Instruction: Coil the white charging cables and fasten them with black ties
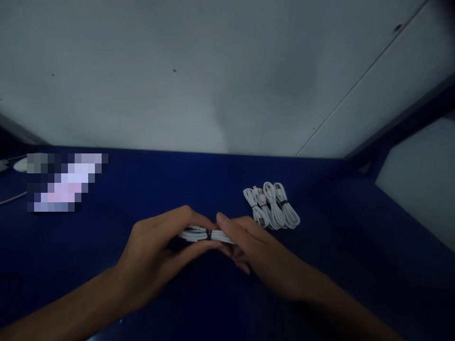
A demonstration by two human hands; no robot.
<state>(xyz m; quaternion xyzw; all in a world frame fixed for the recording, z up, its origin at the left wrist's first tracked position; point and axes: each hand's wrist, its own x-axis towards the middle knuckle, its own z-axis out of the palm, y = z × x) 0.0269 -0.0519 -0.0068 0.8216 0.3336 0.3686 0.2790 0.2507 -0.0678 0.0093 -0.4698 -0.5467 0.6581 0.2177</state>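
The scene was dim, with a cold grey cast. The wall (227, 57) at 12 o'clock took much of the light, with a faint, soft-edged shadow streaking down it. The blue table (170, 180) sank to near-black towards 5 and 6 o'clock, with small glints between 7 and 8. The left hand (152, 251) and right hand (263, 248) were underlit and slightly soft-edged. White cables (273, 208) at 4 o'clock stood out pale, their fine detail smeared. Coarse square pixels masked a bright pinkish patch (67, 184) at 9 o'clock. The corner at 2 o'clock darkened.
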